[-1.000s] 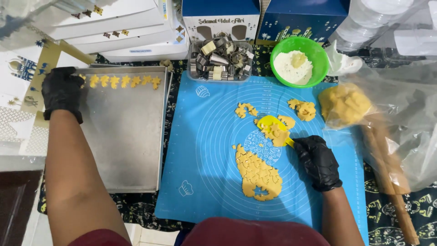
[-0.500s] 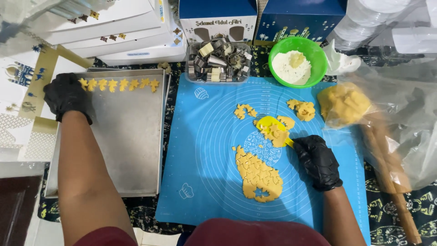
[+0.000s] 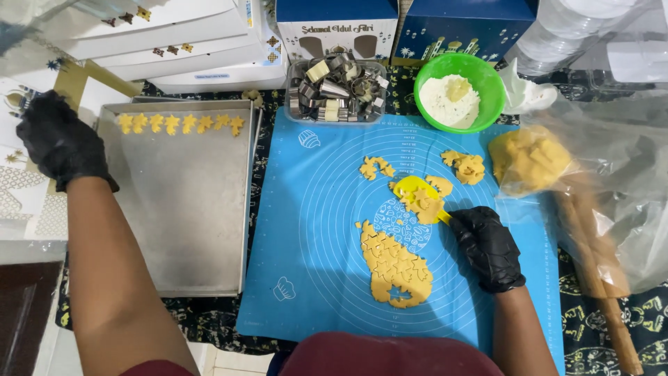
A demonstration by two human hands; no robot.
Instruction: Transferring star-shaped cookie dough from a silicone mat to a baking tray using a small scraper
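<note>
A black-gloved right hand rests on a blue baking mat, fingers curled shut around the handle of a yellow scraper loaded with dough scraps; the scraper's blade lies just above the rolled dough sheet, which sits near the middle of the mat and is scored all over with star-shaped cuts. More dough scraps lie on the mat above the scraper, with a second small heap to their right. Off the mat's left edge, the gloved left hand grips the upper left corner of a metal baking tray, fingers wrapped over the rim, though how firmly cannot be told. A single row of cut star cookies lines the tray's top edge. Above the mat stand a clear tub of metal cookie cutters and a green bowl of flour; to its right, a lump of dough in a plastic bag and a wooden rolling pin. The risks, as they appear: a tug on the tray could slide or jumble the soft stars, and a tilted scraper could drop its scraps onto the cut sheet, marring the shapes.
</note>
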